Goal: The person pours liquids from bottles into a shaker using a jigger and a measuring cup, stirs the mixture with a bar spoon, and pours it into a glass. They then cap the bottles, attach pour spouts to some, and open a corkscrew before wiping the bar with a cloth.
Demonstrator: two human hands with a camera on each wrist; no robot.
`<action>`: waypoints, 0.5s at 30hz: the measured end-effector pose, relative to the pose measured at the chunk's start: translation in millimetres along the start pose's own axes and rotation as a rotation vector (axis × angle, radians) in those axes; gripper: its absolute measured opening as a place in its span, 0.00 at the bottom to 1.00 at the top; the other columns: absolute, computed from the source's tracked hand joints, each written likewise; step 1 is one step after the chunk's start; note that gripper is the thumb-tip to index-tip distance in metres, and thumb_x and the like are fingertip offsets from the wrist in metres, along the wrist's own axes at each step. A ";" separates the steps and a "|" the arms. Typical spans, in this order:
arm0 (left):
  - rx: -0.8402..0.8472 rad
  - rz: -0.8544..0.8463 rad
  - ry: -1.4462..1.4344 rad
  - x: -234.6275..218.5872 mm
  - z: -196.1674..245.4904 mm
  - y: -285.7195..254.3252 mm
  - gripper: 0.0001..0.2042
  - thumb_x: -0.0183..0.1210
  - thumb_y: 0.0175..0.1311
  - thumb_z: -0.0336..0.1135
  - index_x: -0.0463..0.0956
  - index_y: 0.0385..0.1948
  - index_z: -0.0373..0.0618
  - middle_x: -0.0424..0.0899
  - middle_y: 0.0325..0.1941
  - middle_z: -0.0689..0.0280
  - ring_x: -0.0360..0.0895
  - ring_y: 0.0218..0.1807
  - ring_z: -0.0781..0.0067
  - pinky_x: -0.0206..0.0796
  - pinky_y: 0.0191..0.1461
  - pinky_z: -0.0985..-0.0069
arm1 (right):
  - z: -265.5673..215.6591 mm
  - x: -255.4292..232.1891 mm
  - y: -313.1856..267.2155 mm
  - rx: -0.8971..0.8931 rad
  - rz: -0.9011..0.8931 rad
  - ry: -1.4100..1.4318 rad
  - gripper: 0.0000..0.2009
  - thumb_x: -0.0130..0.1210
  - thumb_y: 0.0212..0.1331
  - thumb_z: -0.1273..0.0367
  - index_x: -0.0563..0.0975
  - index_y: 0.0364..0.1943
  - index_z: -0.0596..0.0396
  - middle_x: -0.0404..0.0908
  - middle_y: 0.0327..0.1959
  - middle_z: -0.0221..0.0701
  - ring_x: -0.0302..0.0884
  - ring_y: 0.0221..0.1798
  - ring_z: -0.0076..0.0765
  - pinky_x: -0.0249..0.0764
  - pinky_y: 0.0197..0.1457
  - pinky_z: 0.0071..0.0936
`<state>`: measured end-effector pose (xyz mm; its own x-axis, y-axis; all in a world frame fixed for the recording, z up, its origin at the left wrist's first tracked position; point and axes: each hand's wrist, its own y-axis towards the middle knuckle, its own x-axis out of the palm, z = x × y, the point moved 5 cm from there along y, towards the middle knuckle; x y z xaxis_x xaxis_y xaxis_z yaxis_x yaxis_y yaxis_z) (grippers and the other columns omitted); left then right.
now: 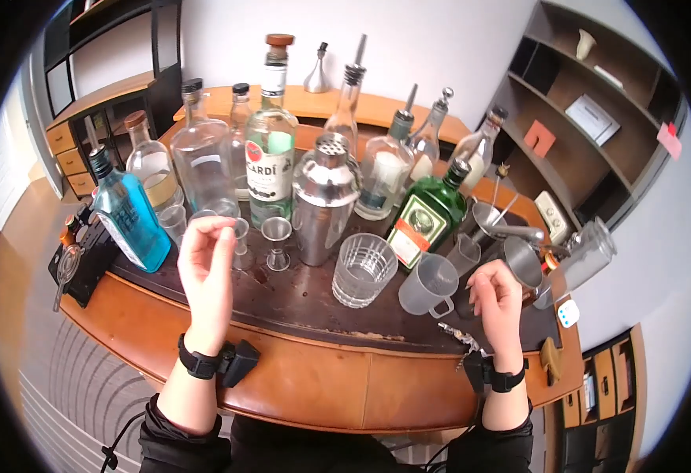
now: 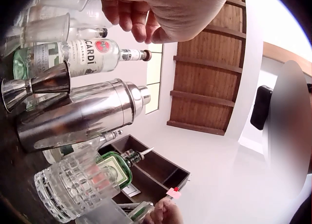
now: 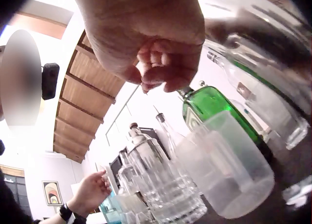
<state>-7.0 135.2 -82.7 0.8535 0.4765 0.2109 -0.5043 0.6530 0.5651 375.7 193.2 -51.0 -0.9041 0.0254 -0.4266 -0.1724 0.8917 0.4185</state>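
Observation:
My left hand point(image 1: 207, 276) is raised over the front left of the bar mat, its fingers loosely bent and nothing held. Behind it stand small glasses and a steel jigger point(image 1: 278, 244). A cocktail shaker point(image 1: 323, 209) rises at the centre, capped, with a cut-glass tumbler point(image 1: 364, 272) in front. Also empty, my right hand point(image 1: 497, 303) hovers with relaxed, curled fingers just right of a frosted plastic measuring cup point(image 1: 429, 285). In the right wrist view, that cup point(image 3: 226, 165) and a green bottle point(image 3: 219, 112) are below the fingers.
A blue bottle point(image 1: 134, 221), a Bacardi bottle point(image 1: 270, 162) and several clear bottles line the back. Metal tins point(image 1: 521, 264) and a tilted glass bottle point(image 1: 586, 260) crowd the right side. A strainer point(image 1: 67, 264) lies far left. The wooden counter edge point(image 1: 314, 370) runs along the front.

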 end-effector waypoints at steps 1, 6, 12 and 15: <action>-0.003 -0.010 -0.019 0.4 -0.5 -0.4 0.05 0.55 0.67 0.24 0.76 0.41 0.42 0.76 0.38 0.74 0.69 0.39 0.86 0.63 0.46 0.85 | -7.0 0.7 5.0 0.049 -0.021 0.103 0.04 0.52 0.65 0.75 0.75 0.40 0.59 0.77 0.30 0.25 0.68 0.24 0.13 0.66 0.27 0.16; -0.009 0.002 0.014 -0.9 2.6 -1.4 0.04 0.56 0.67 0.26 0.76 0.40 0.43 0.73 0.33 0.76 0.66 0.37 0.87 0.60 0.46 0.85 | -51.6 12.0 42.2 -0.146 0.053 -0.334 0.27 0.56 0.62 0.74 0.63 0.65 0.61 0.70 0.55 0.38 0.72 0.33 0.20 0.72 0.40 0.20; 0.001 -0.034 -0.004 -1.7 6.0 -1.6 0.05 0.54 0.68 0.25 0.76 0.42 0.42 0.73 0.35 0.75 0.67 0.38 0.88 0.60 0.45 0.86 | -29.4 28.6 88.6 -0.017 -0.019 -0.484 0.33 0.59 0.60 0.66 0.60 0.65 0.68 0.69 0.56 0.47 0.75 0.36 0.26 0.76 0.38 0.24; 0.008 -0.032 -0.004 -1.0 9.7 -2.0 0.05 0.54 0.68 0.26 0.76 0.41 0.42 0.72 0.34 0.76 0.66 0.37 0.88 0.59 0.43 0.86 | -12.0 35.1 102.1 0.116 -0.116 -0.407 0.36 0.62 0.57 0.63 0.60 0.64 0.71 0.68 0.57 0.51 0.79 0.35 0.28 0.78 0.34 0.25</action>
<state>-5.5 127.8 -76.2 0.8698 0.4530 0.1955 -0.4753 0.6632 0.5781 321.7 279.7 -13.6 -0.6493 0.0771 -0.7566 -0.1983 0.9433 0.2663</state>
